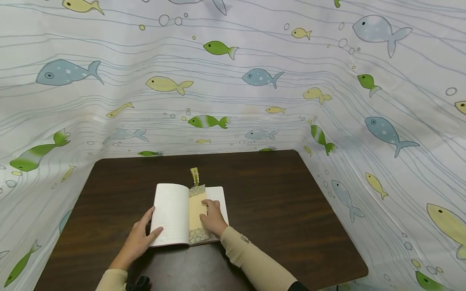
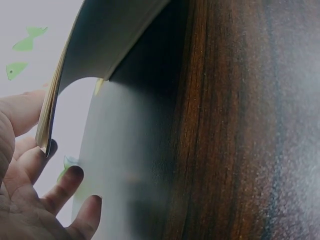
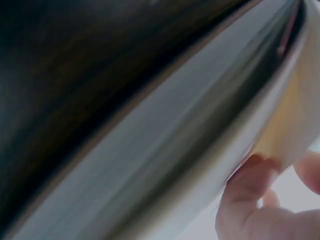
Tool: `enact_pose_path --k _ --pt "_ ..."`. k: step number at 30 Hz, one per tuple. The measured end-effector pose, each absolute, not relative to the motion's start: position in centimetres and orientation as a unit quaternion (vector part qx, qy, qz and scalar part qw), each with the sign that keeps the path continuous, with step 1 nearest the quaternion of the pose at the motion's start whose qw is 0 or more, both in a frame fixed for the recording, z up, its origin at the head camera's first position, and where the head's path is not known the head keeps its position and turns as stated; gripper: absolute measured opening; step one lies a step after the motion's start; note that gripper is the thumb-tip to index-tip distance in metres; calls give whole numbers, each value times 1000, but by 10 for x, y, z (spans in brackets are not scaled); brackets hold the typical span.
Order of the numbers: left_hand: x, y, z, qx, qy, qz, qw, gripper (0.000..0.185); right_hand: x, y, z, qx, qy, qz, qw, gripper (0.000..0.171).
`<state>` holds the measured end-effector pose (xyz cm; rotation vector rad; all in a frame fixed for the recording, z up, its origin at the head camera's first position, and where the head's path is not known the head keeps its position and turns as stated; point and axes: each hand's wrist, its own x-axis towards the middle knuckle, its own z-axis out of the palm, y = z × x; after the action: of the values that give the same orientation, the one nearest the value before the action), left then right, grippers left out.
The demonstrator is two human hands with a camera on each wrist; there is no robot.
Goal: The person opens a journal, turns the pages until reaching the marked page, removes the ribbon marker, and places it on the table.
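Note:
An open notebook (image 1: 169, 214) lies on the brown table, its left page blank or faintly lined. My left hand (image 1: 140, 236) grips the left side, thumb on the page and fingers behind the cover. In the left wrist view, that hand (image 2: 37, 185) pinches the page block and cover, with other fingers spread. A pale yellow bookmark (image 1: 195, 212) with speckled grey bands lies along the inner part of the right page. Its yellow ribbon (image 1: 194, 176) sticks out past the top. My right hand (image 1: 214, 218) pinches the bookmark's right side; in the right wrist view its fingers (image 3: 247, 187) are at a pale edge.
The dark wooden table (image 1: 276, 226) extends around the notebook, with rounded corners. White fish-patterned cloth (image 1: 218, 97) stands behind and along both sides. A black object (image 1: 139, 283) shows by the left wrist at the bottom edge.

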<state>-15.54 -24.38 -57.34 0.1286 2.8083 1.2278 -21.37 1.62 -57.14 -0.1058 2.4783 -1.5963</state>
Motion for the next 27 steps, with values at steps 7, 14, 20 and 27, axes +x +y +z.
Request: enact_pose_path --k 7,14,20,27 --pt "-152 -250 -573 30 915 401 45 85 -222 20 -575 -135 888 -427 102 44" --pt "-153 -252 -570 30 916 398 46 86 -250 79 -569 -156 909 -376 93 52" --pt "-154 -252 -571 29 916 396 50 86 -282 191 -567 -111 930 -338 97 56" --pt "-156 -249 -571 31 916 395 56 86 -293 314 -574 -52 973 -217 58 56"
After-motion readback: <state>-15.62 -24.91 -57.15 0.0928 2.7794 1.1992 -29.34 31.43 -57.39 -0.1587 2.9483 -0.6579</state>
